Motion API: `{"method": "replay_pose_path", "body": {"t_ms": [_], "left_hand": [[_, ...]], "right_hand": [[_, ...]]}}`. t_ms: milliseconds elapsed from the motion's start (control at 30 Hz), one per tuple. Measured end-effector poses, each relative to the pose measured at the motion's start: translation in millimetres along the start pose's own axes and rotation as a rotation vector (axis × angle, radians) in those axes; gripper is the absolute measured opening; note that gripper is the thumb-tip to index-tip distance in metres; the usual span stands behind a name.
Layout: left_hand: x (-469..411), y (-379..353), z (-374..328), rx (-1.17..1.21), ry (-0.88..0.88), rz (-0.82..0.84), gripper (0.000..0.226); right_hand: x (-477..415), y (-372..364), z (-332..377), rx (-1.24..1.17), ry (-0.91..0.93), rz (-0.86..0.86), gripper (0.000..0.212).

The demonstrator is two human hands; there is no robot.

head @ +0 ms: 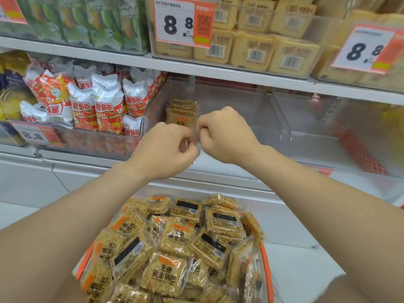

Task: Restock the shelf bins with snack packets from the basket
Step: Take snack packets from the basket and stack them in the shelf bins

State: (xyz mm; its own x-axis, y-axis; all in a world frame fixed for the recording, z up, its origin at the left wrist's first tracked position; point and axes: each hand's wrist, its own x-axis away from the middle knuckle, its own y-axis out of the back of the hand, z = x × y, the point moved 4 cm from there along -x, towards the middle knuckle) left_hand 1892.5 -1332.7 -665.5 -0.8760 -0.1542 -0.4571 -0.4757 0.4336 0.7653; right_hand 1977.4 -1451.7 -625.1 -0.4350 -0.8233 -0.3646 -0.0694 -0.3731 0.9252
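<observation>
Both hands are raised in front of the clear shelf bin (240, 101) on the middle shelf. The left hand (166, 147) and right hand (225, 134) meet knuckle to knuckle, fingers curled tight. Between them a sliver of a held packet (189, 139) shows; both hands appear to pinch it, though the fingers hide most of it.

Inside the bin, against its left wall, a short row of stocked packets (182, 112) stands upright (about half a dozen, edges toward the camera). The rest of the bin floor is bare.

Below the forearms, the basket (265, 259), orange-rimmed, is heaped with loose snack packets (166, 274), lying at all angles.

Adjacent left bin: red-and-white tomato snack bags (105, 106). Upper shelf: yellow packs (262, 51) behind an 8.8 price tag (175, 22).
</observation>
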Motion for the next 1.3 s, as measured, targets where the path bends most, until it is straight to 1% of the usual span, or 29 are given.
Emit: {"method": "replay_pose_path", "body": {"t_ms": [67,100,167,233,267,333,400,467,567,700,833,933,1000,1067,1167,1200,1300], "left_hand": [[6.1,-16.4,-5.9,-0.017,0.002,0.202,0.028],[10.3,-26.5,-8.3,-0.034,0.008,0.331,0.030],[21.0,-47.6,-9.5,-0.104,0.020,0.577,0.024],[30.2,-63.6,-12.5,-0.170,0.031,0.746,0.018],[33.7,-69.7,-14.8,-0.188,0.043,0.811,0.019],[38.8,-79.6,-21.5,-0.230,0.058,0.918,0.022],[42.3,-87.1,-26.0,-0.284,0.051,0.982,0.026],[45.3,-92.9,-28.5,-0.329,0.034,1.019,0.029],[46.4,-97.1,-28.0,-0.360,0.022,1.053,0.029],[44.4,-95.9,-25.4,-0.347,0.048,1.074,0.029],[40.5,-90.3,-18.3,-0.328,0.038,1.032,0.025],[34.5,-80.9,-15.5,-0.322,0.038,0.945,0.029],[30.1,-73.0,-15.6,-0.293,0.025,0.876,0.035],[26.3,-62.3,-15.4,-0.173,0.057,0.807,0.038],[25.2,-42.9,-14.2,0.067,0.186,0.717,0.030],[25.4,-36.9,-14.0,0.164,0.234,0.678,0.027],[22.8,-16.6,-13.3,0.450,0.366,0.459,0.020]], "right_hand": [[23.3,-1.1,7.8,0.129,0.087,0.241,0.017],[34.0,-6.0,5.7,0.184,0.078,0.390,0.017],[53.9,-22.3,-4.4,0.196,0.005,0.669,0.019],[73.9,-47.1,-14.5,0.169,-0.056,0.892,0.018],[83.6,-60.6,-18.6,0.172,-0.069,0.966,0.023],[99.7,-83.6,-23.6,0.218,-0.047,1.043,0.037],[111.9,-98.7,-24.5,0.285,0.005,1.084,0.041],[119.4,-111.3,-24.0,0.335,0.041,1.103,0.040],[123.2,-120.9,-18.3,0.388,0.107,1.118,0.046],[120.8,-122.3,-9.2,0.390,0.163,1.095,0.035],[111.4,-120.5,-6.1,0.391,0.171,1.061,0.029],[98.6,-101.3,-5.5,0.330,0.135,0.988,0.025],[89.4,-88.1,-6.6,0.238,0.103,0.912,0.020],[80.2,-77.4,-8.5,0.102,0.059,0.812,0.021],[69.2,-58.2,-12.5,-0.173,-0.065,0.656,0.033],[66.6,-50.6,-13.1,-0.270,-0.118,0.616,0.034],[58.4,-29.1,-13.6,-0.515,-0.269,0.459,0.033]]}}
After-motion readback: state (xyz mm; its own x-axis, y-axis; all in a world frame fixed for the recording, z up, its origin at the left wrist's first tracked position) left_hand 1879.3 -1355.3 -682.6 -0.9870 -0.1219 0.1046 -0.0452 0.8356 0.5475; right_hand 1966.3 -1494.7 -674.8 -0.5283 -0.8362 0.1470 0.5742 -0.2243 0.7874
